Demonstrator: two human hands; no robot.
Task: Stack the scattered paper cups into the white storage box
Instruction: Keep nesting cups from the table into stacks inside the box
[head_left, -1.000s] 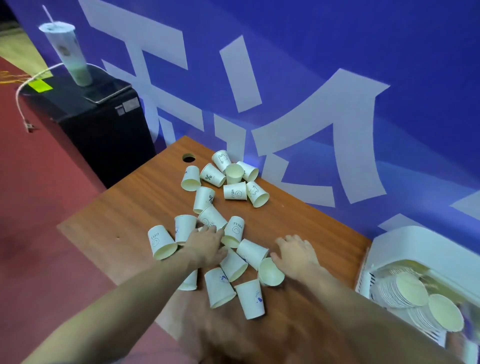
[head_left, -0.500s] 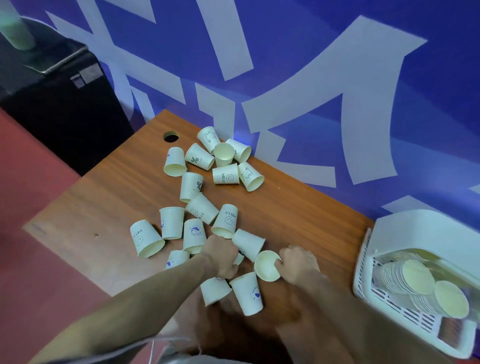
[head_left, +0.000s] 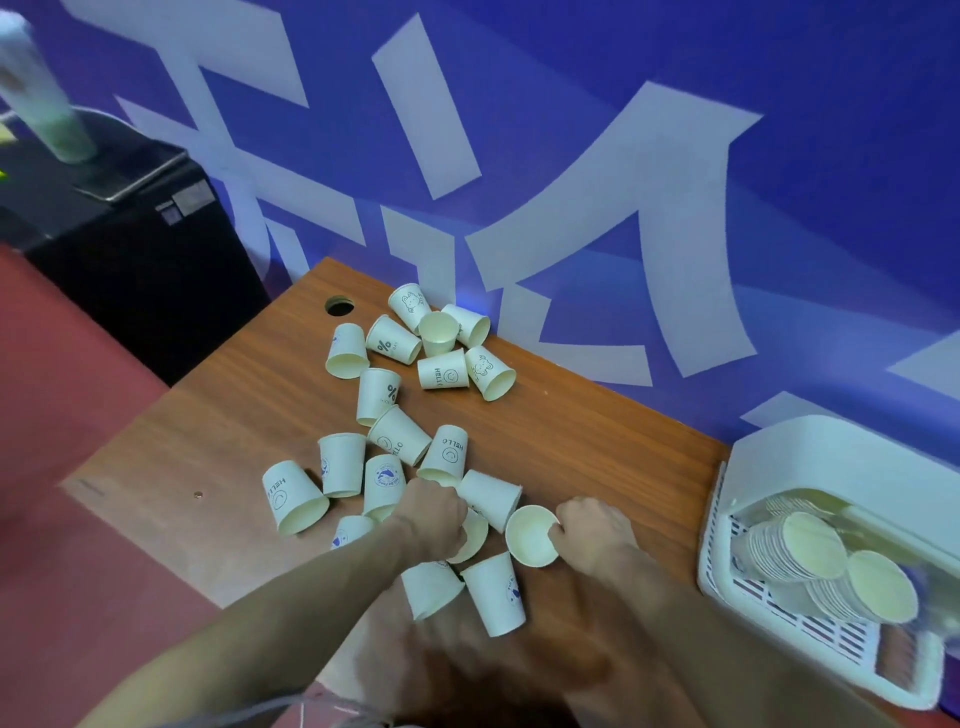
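Paper cup (head_left: 470, 535) (mostly hidden) sits gripped under the left hand (head_left: 434, 512); right hand (head_left: 592, 527) pinches another cup's (head_left: 530, 535) rim near the table's (head_left: 234, 415) front edge.

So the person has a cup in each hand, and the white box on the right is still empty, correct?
Not quite: the white box is not empty. The head view shows stacks of nested cups already lying in it. The rest holds: the left hand and the right hand each grip a cup from the pile on the table.
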